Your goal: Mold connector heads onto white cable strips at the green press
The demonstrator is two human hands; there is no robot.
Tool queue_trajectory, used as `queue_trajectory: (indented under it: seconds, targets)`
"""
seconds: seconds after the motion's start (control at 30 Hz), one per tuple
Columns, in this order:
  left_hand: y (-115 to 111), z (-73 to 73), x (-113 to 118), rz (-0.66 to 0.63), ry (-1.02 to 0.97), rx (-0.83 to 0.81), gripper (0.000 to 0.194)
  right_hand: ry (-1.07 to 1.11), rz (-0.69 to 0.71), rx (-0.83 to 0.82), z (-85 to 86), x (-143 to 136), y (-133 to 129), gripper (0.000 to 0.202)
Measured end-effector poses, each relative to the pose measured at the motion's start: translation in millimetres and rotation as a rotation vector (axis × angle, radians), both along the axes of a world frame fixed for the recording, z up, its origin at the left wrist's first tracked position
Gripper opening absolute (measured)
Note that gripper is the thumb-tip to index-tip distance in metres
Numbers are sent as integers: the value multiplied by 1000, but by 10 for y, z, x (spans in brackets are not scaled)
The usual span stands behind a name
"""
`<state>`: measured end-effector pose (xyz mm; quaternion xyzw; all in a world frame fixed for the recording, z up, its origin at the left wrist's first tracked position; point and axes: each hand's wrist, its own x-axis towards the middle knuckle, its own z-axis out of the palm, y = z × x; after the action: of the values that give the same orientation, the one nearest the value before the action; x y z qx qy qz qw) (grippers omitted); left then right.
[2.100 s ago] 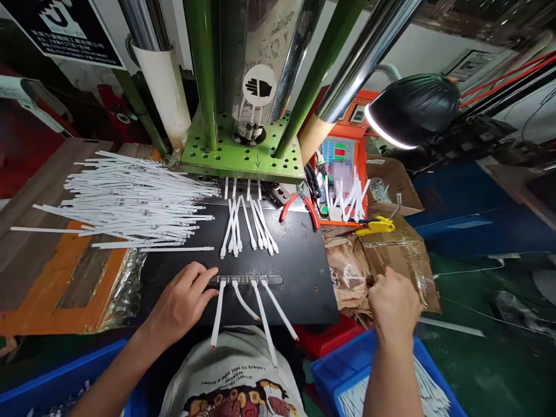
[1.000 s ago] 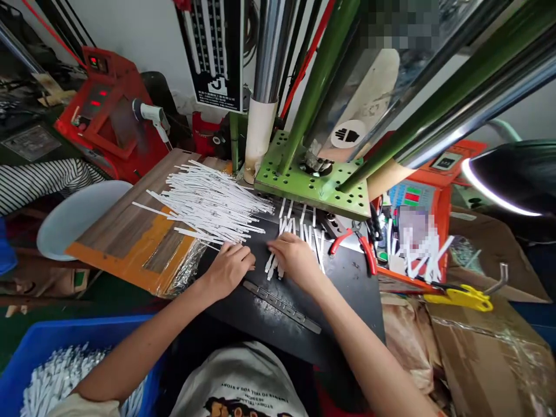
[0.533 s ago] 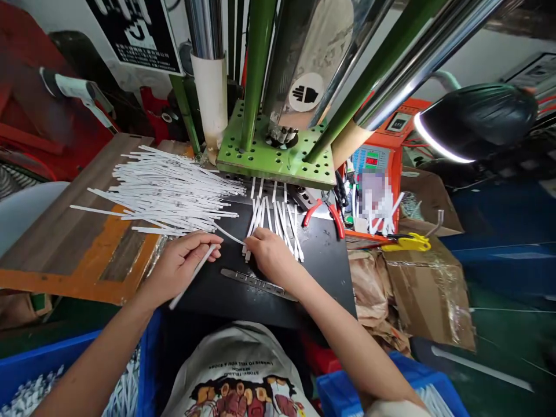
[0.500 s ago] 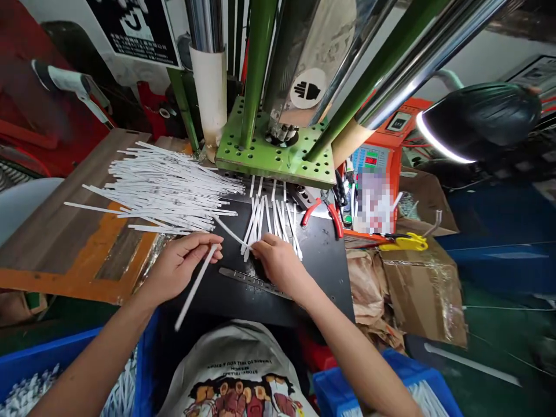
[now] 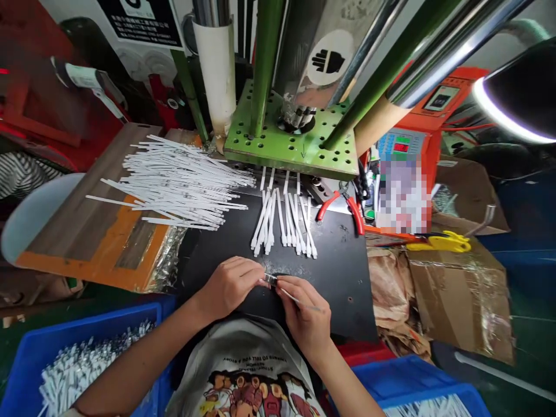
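Near the front of the black work surface (image 5: 208,255), my left hand (image 5: 232,286) pinches one end of a small metal strip (image 5: 270,280). My right hand (image 5: 306,315) has its fingers closed at the strip's other end, with a thin white strip (image 5: 299,302) running across its fingers. Most of the metal strip is hidden by my fingertips. Beyond my hands, several white strips (image 5: 284,223) lie side by side in front of the green press plate (image 5: 291,145). A large pile of white strips (image 5: 182,185) lies to the left.
Red-handled pliers (image 5: 356,214) lie right of the strips. Cardboard boxes (image 5: 464,301) and yellow-handled scissors (image 5: 447,242) are at the right. Blue bins (image 5: 30,359) holding white pieces flank my lap. A lit lamp (image 5: 508,116) hangs at the upper right.
Both hands have moved down towards my body and come together. The metal strip that lay on the black surface is now between my fingers. The view has shifted.
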<state>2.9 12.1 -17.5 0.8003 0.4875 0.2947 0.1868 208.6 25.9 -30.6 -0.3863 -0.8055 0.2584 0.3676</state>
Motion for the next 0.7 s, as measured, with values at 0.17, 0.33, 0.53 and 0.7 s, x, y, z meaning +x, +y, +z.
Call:
queue_trajectory:
  seconds: [0.17,0.33,0.53,0.7]
  targets:
    - [-49,2,-15,-7,93,78,21,14,61,33,-22,4,23,25]
    - [-87,-69,53,28,91,78,16,16,116,79,-12,4,88,24]
    - [-27,99,-314,-29,145,33,17,-43,143,65,-50,50,121,23]
    - [185,73,-960,272,438,82,11,-65,162,65,4,39,137,16]
